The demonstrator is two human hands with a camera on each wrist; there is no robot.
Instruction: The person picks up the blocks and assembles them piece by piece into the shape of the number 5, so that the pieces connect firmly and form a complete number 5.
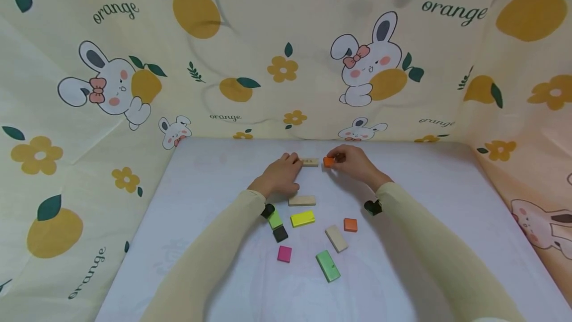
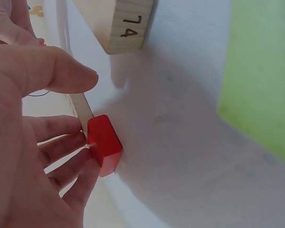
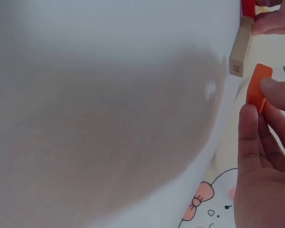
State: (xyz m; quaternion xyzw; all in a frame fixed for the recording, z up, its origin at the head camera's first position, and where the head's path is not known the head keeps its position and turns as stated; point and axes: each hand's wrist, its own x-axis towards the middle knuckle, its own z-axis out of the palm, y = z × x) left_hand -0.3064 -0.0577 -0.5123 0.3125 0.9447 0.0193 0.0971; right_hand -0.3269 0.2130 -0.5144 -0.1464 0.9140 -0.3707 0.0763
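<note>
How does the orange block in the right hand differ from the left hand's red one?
The orange block is pinched between thumb and fingers of the right hand; the red block is touched by fingers of the left hand, thumb clear. The orange block is apart from the nearby wooden block; the red block appears to meet it. Both look box-shaped and unmarked.

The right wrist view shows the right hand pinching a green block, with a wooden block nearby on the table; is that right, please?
Only the colour is wrong: the right wrist view shows the right hand pinching an orange block, not green; the wooden block is indeed nearby on the table.
</note>
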